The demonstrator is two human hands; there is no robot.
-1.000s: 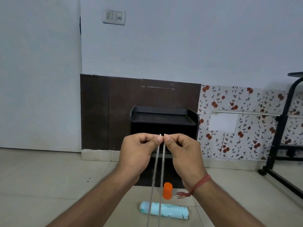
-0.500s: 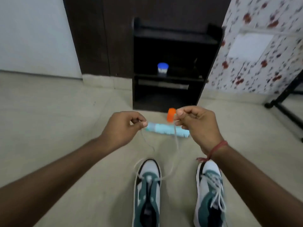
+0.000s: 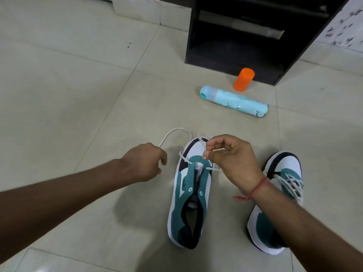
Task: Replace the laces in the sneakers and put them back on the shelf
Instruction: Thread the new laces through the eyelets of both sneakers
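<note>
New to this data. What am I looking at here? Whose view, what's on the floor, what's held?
No robot: a person's two bare hands, filmed by one wide-angle camera on their head, looking down. On the tiled floor stand two teal-and-white sneakers: the left sneaker is laced only through its bottom eyelets, the right sneaker is laced up. The left hand and the right hand each pinch an end of the white lace. Beyond lie a light-blue roll and an orange cap, before a black shelf.
</note>
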